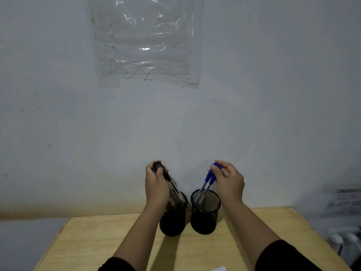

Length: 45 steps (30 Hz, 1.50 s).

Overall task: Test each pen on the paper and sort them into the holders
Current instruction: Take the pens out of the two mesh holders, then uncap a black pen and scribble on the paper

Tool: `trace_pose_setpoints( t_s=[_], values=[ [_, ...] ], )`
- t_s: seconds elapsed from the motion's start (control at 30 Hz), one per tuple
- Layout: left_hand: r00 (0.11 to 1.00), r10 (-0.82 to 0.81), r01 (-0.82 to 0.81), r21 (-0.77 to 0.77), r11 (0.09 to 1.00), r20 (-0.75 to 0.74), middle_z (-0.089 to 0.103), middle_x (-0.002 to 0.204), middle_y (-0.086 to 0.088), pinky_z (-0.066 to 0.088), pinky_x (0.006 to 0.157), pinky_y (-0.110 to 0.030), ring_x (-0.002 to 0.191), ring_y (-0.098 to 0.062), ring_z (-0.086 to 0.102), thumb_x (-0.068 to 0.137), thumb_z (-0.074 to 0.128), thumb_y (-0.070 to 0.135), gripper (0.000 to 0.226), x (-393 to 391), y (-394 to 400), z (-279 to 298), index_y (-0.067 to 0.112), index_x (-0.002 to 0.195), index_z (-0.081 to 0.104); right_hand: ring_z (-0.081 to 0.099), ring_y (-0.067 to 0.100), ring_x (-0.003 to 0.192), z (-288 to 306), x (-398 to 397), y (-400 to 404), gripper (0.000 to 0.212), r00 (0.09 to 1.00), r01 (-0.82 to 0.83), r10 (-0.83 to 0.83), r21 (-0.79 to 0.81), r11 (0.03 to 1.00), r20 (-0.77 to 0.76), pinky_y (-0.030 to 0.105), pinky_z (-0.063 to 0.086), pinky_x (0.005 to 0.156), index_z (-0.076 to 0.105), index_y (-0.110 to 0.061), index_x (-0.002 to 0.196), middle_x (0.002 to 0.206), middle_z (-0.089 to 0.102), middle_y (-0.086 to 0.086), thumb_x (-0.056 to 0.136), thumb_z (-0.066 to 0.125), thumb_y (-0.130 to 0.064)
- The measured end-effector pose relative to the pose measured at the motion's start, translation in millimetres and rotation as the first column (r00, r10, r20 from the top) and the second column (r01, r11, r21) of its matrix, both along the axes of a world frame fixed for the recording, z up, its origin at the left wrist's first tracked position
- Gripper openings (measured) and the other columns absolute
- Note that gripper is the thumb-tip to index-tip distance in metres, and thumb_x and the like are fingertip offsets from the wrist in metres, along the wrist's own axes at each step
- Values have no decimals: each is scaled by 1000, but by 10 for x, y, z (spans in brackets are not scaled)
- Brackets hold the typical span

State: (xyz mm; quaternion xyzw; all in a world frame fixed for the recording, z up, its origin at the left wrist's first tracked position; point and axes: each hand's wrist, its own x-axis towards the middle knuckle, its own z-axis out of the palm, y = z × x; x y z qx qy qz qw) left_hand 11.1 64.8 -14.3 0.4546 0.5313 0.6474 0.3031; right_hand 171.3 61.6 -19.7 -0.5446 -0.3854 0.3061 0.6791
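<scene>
Two black mesh pen holders stand side by side at the far edge of the wooden table. My left hand is closed around a bundle of black-capped pens whose lower ends sit in the left holder. My right hand grips the tops of several blue-capped pens that lean in the right holder. A corner of white paper shows at the bottom edge of the view.
A pale wall rises directly behind the holders, with a sheet of clear plastic taped high on it. White plugs and a cable lie off the table's right side.
</scene>
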Motion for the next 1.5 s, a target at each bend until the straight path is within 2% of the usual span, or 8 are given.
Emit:
trace_pose_setpoints(
  t_s=[0.1,0.23,0.5,0.7,0.97,1.2,1.33,1.5],
  values=[
    [986,61,-66,24,998,155,59,88,2,42,80,-29,87,-18,58,97,33,12,22,-55,-45,152,12,116,45,70,25,90,193,32,-83,11,991,47,-40,48,998,-128,36,55,87,65,-14,93,96,71,15,85,65,-6],
    [926,116,-141,45,989,360,55,80,7,47,72,-16,77,-7,57,98,31,8,26,-164,-235,104,7,120,44,70,23,89,236,98,-297,12,956,90,-72,49,995,-285,32,57,78,64,-19,88,90,70,7,85,66,-8],
    [855,267,-188,-215,958,445,57,91,-8,40,87,-30,87,-21,54,97,31,6,32,-198,-697,-804,6,128,39,62,13,73,-710,43,-735,18,842,135,-211,-184,974,-497,16,52,53,62,-6,104,88,65,6,86,63,-4],
    [883,315,-183,-362,914,348,58,98,-9,41,88,-33,91,-21,53,97,33,8,33,-192,-811,-1148,14,129,37,64,24,87,-1107,34,-785,16,878,141,-277,-343,929,-389,36,54,80,62,-12,100,100,65,11,85,64,-5],
    [974,203,-225,-482,847,-98,53,125,-15,40,95,-39,113,-33,51,94,44,16,31,-333,-834,-1298,8,124,49,58,26,102,-1241,176,-808,30,952,297,-218,-487,821,214,28,41,80,62,-8,116,117,62,13,88,62,-18],
    [928,31,-200,-425,883,-372,39,140,-20,31,106,-36,130,-32,38,94,44,9,47,-340,-950,-1258,0,139,33,56,30,113,-1283,223,-840,35,892,268,-51,-434,860,450,37,44,94,60,-4,120,125,58,15,90,60,-21],
    [886,20,-196,-337,921,-462,47,133,-16,34,99,-27,120,-27,47,93,42,4,39,-460,-1019,-1278,6,131,45,52,29,113,-1261,86,-954,32,746,266,-60,-214,940,663,41,46,94,61,-7,117,121,56,13,88,60,-21],
    [801,-42,-100,-204,974,-597,60,112,-11,26,81,-5,104,-23,55,86,52,-2,23,-671,-1150,-1401,7,100,67,51,18,96,-1252,-427,-1130,19,458,-149,190,-136,979,869,29,44,78,68,-14,98,98,62,3,84,62,-25]
  ],
)
